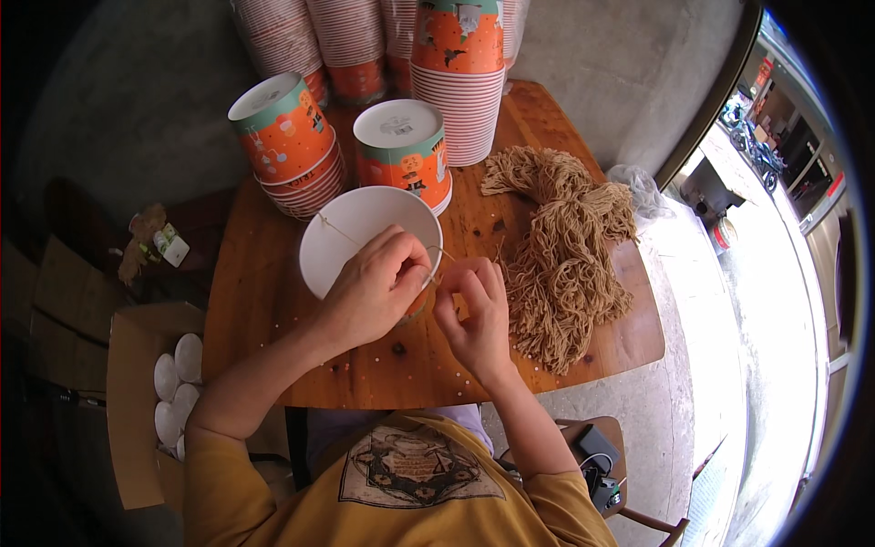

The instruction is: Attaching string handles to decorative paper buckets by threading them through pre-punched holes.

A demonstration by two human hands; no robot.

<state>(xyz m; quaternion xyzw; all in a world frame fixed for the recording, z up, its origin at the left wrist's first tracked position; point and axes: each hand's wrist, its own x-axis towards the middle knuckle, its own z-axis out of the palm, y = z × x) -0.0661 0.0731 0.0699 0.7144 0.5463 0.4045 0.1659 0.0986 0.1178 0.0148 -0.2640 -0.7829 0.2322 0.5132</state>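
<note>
A white-lined paper bucket [355, 211] sits tilted on the wooden table in front of me, its mouth facing me. A thin tan string [339, 230] crosses its inside from the left wall and curves out past the right rim. My left hand [381, 278] lies over the bucket's near right rim, fingers pinched on the string. Just right of the rim, my right hand [478, 314] has its thumb and forefinger pinched on the string's other part. The exact grip points are partly hidden by my fingers. A large heap of tan strings [570, 264] lies right of my right hand.
Upside-down orange and green paper buckets [401, 150] stand behind the open one, with a shorter stack [287, 137] left and a tall stack [456, 100] right. Wrapped stacks [278, 41] line the wall. A carton [137, 401] of white round pieces stands left of the wooden table [365, 378].
</note>
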